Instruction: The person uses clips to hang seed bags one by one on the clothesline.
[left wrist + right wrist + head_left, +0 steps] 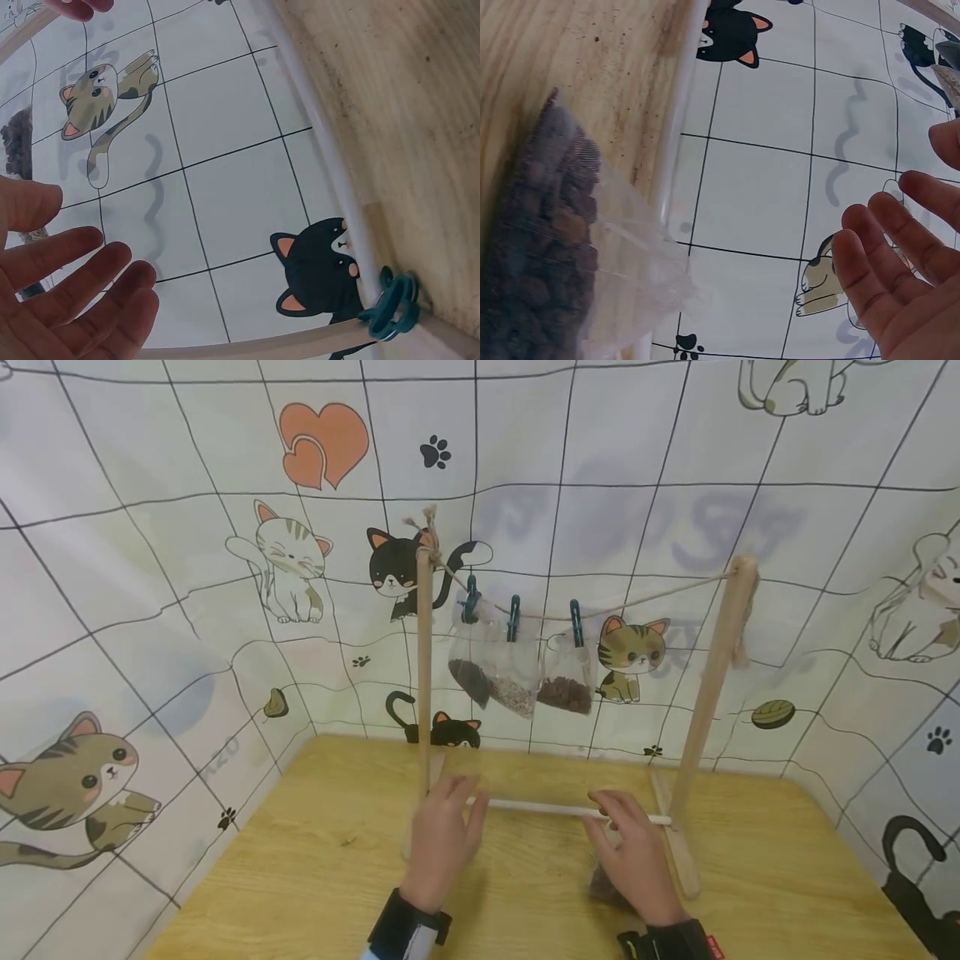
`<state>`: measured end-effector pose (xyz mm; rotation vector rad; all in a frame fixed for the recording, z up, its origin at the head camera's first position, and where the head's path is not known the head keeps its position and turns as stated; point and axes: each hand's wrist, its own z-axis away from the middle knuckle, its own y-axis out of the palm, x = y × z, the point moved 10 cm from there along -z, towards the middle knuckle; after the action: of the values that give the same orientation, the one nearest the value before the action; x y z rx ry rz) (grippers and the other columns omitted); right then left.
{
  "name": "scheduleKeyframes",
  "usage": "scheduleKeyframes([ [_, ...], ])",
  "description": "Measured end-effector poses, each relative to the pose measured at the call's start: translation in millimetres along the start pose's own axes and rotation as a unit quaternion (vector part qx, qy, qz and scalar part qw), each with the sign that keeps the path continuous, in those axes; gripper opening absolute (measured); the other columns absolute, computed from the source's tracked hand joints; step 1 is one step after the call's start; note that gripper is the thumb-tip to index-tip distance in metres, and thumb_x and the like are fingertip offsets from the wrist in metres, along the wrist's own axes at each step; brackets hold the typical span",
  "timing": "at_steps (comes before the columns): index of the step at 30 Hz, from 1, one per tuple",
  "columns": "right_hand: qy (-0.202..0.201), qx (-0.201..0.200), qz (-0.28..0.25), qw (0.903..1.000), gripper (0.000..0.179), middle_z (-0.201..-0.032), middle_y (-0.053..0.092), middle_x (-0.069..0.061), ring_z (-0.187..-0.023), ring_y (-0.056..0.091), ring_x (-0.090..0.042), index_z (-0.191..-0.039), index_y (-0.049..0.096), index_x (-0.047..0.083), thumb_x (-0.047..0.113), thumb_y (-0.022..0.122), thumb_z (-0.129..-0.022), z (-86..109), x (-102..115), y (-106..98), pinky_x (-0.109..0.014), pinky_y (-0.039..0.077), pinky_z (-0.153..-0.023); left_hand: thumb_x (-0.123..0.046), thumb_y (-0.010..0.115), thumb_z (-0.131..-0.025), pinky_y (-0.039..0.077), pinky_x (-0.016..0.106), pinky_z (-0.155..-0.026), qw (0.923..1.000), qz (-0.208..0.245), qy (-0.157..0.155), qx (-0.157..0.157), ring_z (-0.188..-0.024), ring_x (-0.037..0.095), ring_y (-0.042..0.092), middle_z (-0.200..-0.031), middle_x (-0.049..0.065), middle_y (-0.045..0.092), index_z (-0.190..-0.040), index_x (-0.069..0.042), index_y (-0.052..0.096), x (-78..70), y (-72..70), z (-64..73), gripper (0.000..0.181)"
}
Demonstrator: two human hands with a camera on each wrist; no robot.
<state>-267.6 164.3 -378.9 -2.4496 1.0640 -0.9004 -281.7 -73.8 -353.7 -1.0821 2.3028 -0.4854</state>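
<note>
Between two wooden posts, a twine line (660, 592) carries three small clear bags, each at a dark teal clothespin (513, 618). The left bag (468, 681) holds dark contents, the middle bag (512, 693) pale grains, the right bag (566, 693) reddish-brown bits. My left hand (444, 831) hovers near the left post, its fingers loosely bent with nothing in them. Near the white rod's right part is my right hand (630, 852), fingers spread and also holding nothing. Partly hidden under it, a clear bag of dark brown pieces (547, 232) lies on the table.
The wooden stand has a left post (424, 677), a right post (716, 693) and a low white rod (540, 807) joining them. Another teal clothespin (394, 304) sits at the stand's low corner. Cat-printed cloth (225, 693) surrounds the wooden table (315, 827).
</note>
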Motion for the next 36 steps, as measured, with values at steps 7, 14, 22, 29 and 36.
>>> scheduleKeyframes([
  [7,0.051,0.023,0.003,0.9984,0.029,-0.110,0.059,0.001,-0.086,0.058,-0.015,-0.113,0.063,0.012,0.021,0.065,-0.086,8.6,-14.5,9.5,-0.028,0.050,-0.064,-0.024,0.066,-0.084,0.049,0.022,-0.064,0.9998,-0.005,-0.011,0.012,-0.080,0.014,0.060,-0.094,0.006,0.062,-0.103,-0.005,0.067,6.6,9.4,8.8,0.027],
  [14,0.058,0.044,-0.014,0.9973,0.029,-0.109,0.059,0.000,-0.086,0.059,-0.016,-0.113,0.062,0.013,0.017,0.066,-0.084,12.9,-17.1,20.2,-0.032,0.051,-0.064,-0.022,0.066,-0.084,0.051,0.024,-0.064,0.9985,-0.007,-0.049,0.025,-0.083,0.017,0.063,-0.099,0.006,0.064,-0.104,-0.007,0.067,20.9,10.7,13.0,0.025],
  [22,0.096,0.092,-0.064,0.9890,0.030,-0.106,0.062,0.000,-0.081,0.058,-0.006,-0.113,0.063,0.014,0.014,0.066,-0.083,12.6,-13.4,44.0,-0.027,0.051,-0.064,-0.013,0.065,-0.083,0.045,0.020,-0.053,0.9957,-0.018,-0.089,0.018,-0.069,0.013,0.059,-0.093,0.007,0.064,-0.102,-0.007,0.067,57.6,7.3,12.1,0.020],
  [29,0.126,0.144,-0.109,0.9755,0.028,-0.104,0.064,0.000,-0.078,0.056,-0.002,-0.111,0.064,0.020,0.018,0.067,-0.083,14.5,-1.1,75.3,-0.028,0.050,-0.064,-0.004,0.070,-0.075,0.052,0.029,-0.064,0.9899,-0.032,-0.127,0.056,-0.084,0.021,0.062,-0.098,0.009,0.063,-0.107,-0.006,0.066,89.7,10.1,17.7,0.032],
  [36,0.124,0.167,-0.136,0.9687,0.027,-0.104,0.064,0.002,-0.076,0.056,-0.002,-0.110,0.064,0.025,0.019,0.066,-0.083,17.5,16.0,98.5,-0.030,0.050,-0.063,-0.001,0.070,-0.073,0.052,0.036,-0.068,0.9826,-0.053,-0.142,0.107,-0.089,0.027,0.060,-0.098,0.010,0.062,-0.103,-0.003,0.067,108.8,18.6,27.1,0.030],
])
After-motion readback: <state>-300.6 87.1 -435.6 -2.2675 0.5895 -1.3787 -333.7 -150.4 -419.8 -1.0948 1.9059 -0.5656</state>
